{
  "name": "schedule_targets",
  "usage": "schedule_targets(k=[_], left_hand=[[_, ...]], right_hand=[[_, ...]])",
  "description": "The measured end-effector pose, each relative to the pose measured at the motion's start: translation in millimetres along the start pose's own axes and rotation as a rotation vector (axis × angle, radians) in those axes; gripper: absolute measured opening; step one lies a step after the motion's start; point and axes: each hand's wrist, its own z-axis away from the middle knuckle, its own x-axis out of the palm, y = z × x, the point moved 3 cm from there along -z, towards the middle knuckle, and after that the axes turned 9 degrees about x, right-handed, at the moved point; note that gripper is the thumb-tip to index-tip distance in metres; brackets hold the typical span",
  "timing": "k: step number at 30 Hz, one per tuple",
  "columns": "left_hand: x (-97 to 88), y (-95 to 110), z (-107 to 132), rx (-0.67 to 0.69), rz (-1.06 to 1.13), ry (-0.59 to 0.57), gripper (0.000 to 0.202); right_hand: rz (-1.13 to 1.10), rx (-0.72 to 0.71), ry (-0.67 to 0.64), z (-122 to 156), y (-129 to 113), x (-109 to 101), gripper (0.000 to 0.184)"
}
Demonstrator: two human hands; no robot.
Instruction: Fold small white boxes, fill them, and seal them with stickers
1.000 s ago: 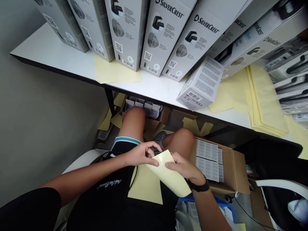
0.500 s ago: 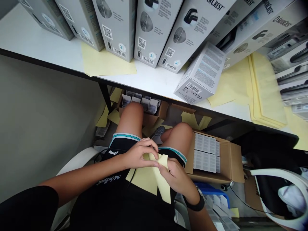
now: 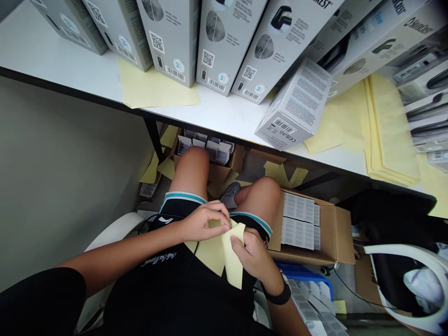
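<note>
Above my lap I hold a sheet of yellow paper (image 3: 234, 256), partly folded over into a narrow strip on its right side. My left hand (image 3: 208, 220) pinches its upper edge between thumb and fingers. On the right side, my right hand (image 3: 250, 252) grips the folded strip, its thumb lying on top and its fingers mostly hidden behind. The paper's wider part hangs down to the left, over the dark shorts and shirt. A dark cord (image 3: 194, 254) runs down across the paper.
Several grey printed boxes (image 3: 175, 46) stand along the white table (image 3: 231, 114), with one smaller box (image 3: 296, 105) tilted near its edge. A yellow paper stack (image 3: 388, 130) lies to the right. Below are a carton (image 3: 341, 233) of printed sheets, a blue bin (image 3: 315, 273) and a white chair (image 3: 402, 252).
The folded strip has turned slightly and its lower end has shifted up and left. My left fingers have slid a little along the top edge. The camera view has tilted slightly.
</note>
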Motion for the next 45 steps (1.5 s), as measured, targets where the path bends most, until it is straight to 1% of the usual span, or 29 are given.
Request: schedule_targets(k=[5, 9, 16, 27, 33, 35, 37, 41, 45], left_hand=[[2.1, 1, 0, 0.023, -0.012, 0.051, 0.006], [2.8, 0, 2, 0.034, 0.015, 0.089, 0.008], [2.5, -2, 3, -0.045, 0.071, 0.081, 0.013], [6.6, -7, 6, -0.120, 0.084, 0.092, 0.018], [4.9, -8, 4, -0.146, 0.077, 0.119, 0.017], [4.1, -7, 4, -0.142, 0.061, 0.128, 0.016], [3.4, -5, 3, -0.110, 0.023, 0.138, 0.014], [3.7, 0, 3, -0.029, -0.037, 0.147, 0.011], [3.5, -1, 4, -0.054, -0.019, 0.166, 0.012]], right_hand=[[0.052, -0.044, 0.037, -2, -1, 0, 0.027], [0.058, -0.031, 0.036, -3, -1, 1, 0.027], [0.030, -0.002, 0.065, -4, 1, 4, 0.032], [-0.019, 0.033, 0.032, -2, 2, 3, 0.033], [-0.042, 0.053, 0.030, -2, 6, 5, 0.033], [-0.061, 0.073, 0.042, -2, 7, 3, 0.030], [-0.103, 0.102, 0.054, -2, 8, 1, 0.026], [-0.241, 0.144, 0.009, -2, 9, 0, 0.023], [-0.279, 0.181, -0.004, -2, 11, 0, 0.022]])
